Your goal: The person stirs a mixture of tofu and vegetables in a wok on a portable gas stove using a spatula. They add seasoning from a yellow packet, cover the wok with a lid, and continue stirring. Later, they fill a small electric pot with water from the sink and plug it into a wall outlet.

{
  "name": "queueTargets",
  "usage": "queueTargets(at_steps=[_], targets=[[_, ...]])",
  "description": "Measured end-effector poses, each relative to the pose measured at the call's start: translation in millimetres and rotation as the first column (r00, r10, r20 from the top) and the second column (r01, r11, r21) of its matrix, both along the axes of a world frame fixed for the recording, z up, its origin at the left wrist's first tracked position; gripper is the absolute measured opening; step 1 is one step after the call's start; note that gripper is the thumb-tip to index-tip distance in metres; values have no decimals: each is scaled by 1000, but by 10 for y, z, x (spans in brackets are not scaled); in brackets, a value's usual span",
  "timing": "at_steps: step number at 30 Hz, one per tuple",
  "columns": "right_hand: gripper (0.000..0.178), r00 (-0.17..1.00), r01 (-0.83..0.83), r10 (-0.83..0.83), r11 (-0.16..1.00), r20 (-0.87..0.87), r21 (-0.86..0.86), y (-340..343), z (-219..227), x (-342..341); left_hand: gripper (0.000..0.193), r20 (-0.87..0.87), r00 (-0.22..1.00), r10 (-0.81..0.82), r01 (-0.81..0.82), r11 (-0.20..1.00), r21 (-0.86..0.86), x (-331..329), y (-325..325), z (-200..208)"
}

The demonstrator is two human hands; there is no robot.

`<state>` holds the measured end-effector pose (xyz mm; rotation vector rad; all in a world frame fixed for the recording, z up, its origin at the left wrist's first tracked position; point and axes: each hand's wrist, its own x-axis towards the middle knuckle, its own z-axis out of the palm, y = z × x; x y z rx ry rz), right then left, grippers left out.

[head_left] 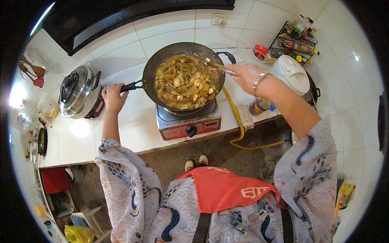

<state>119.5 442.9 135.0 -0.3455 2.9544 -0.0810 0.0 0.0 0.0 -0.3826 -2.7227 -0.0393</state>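
Note:
A dark wok [149, 81] rests on a portable gas stove [174, 133] with a red front and a black knob. It is filled with a stew [182, 83] of pale cubes, yellowish chunks and brown strips in a little liquid. My left hand [114, 97] is closed around the wok's black side handle [130, 86]. In my right hand [248, 78] is the handle of a spatula [219, 67], which reaches over the wok's right rim. Its far end dips into the food at the upper right, so its blade is mostly hidden.
An electric pot with a glass lid [75, 93] stands left of the wok. On the right are a white rice cooker [289, 74], a red bowl [261, 52], a bottle [259, 106] and a condiment rack [295, 40]. A yellow gas hose [233, 108] hangs over the counter edge.

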Motion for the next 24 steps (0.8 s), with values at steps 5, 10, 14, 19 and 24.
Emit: queueTargets(at_steps=[5,10,14,19,24], targets=[[46,968,-41,-11,979,249,201,-257,368,517,36,10,1000,-22,22,999,36,56,-84,-31],[40,987,12,-53,965,152,263,-178,969,852,36,-39,999,-16,17,1000,23,122,-178,-81],[34,997,-74,71,985,27,153,-81,1188,1002,35,-37,999,-22,24,999,41,143,-193,-67],[33,985,-24,-21,968,174,251,-396,589,667,38,-64,997,-35,36,999,21,115,-151,-42],[35,990,-60,33,978,139,198,-434,639,554,35,-68,996,-65,66,998,18,37,-110,-67]])
